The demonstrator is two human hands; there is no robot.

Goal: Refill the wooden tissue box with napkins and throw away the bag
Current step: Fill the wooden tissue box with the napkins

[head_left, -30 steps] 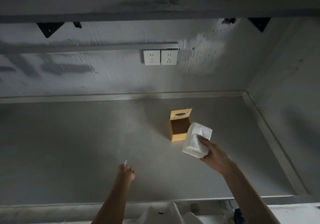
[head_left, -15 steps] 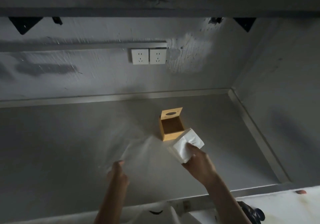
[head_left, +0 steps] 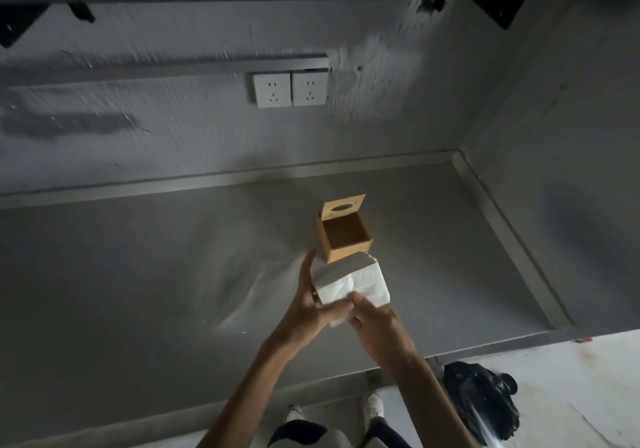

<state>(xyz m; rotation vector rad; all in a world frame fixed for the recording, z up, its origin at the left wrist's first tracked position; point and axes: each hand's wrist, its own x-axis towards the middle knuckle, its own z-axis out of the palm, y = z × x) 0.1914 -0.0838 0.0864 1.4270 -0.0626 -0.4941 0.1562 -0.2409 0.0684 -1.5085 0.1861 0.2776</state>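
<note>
Both hands have come together since half a second ago: the left hand (head_left: 313, 304), which was low and apart at the counter's near side, now meets the right hand (head_left: 375, 326) on the stack of napkins (head_left: 349, 279), and the stack sits closer to the box than it did.

Beneath and all around the hands spreads the grey counter (head_left: 121, 274), its near edge cut off at the bottom left. A pale, filmy smear lies on it just left of the left hand; it is too blurred to say whether that is a clear bag or only glare. Down to the right of the right forearm, on the light floor, a black bag (head_left: 479, 399) shows, partly cut off by the lower edge.

Just beyond the fingertips stands the wooden tissue box (head_left: 346, 236), lid tipped up at the back, its inside dark and hard to read. The napkins' far edge overlaps the box's near wall in view; whether they touch cannot be told.

The left hand cups the stack's left side, fingers stretched along it. The right hand pinches the near edge, with its fingertips hidden under the paper.

Far above the hands, two wall sockets (head_left: 291, 88) sit side by side.
</note>
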